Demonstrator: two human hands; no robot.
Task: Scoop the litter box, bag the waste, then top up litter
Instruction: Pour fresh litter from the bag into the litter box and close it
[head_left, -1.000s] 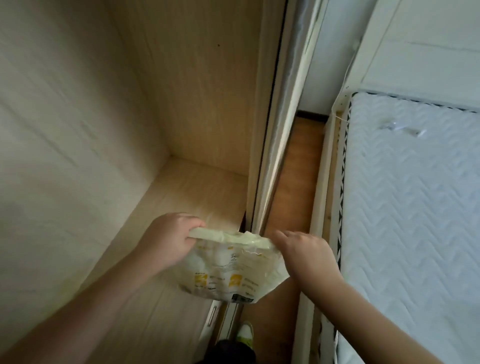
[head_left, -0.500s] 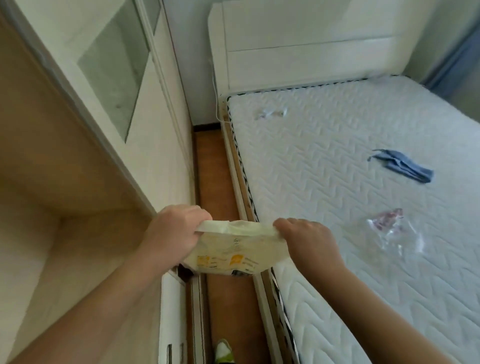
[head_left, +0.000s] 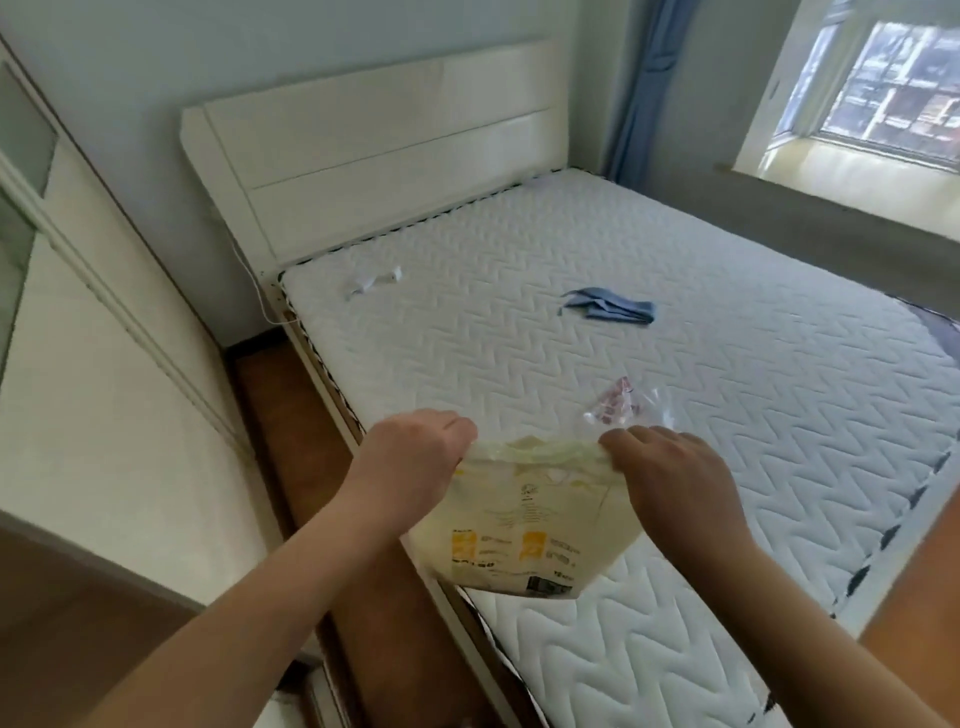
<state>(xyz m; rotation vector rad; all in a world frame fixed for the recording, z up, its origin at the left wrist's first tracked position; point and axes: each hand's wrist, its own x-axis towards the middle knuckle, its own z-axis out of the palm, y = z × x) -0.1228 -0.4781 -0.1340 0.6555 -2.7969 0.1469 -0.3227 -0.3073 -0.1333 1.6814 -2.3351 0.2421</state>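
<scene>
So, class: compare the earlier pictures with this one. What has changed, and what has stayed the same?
The view swung right, from the open wardrobe to the bed. The bag came along and now hangs over the mattress edge. Nothing was picked up or released: the left hand and right hand grip the bag's top corners as before.

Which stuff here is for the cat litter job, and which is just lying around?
For the job:
pale yellow printed bag, gripped at its top edge by the left hand and right hand

Just lying about on the mattress:
blue cloth
clear plastic wrapper
white scrap
</scene>
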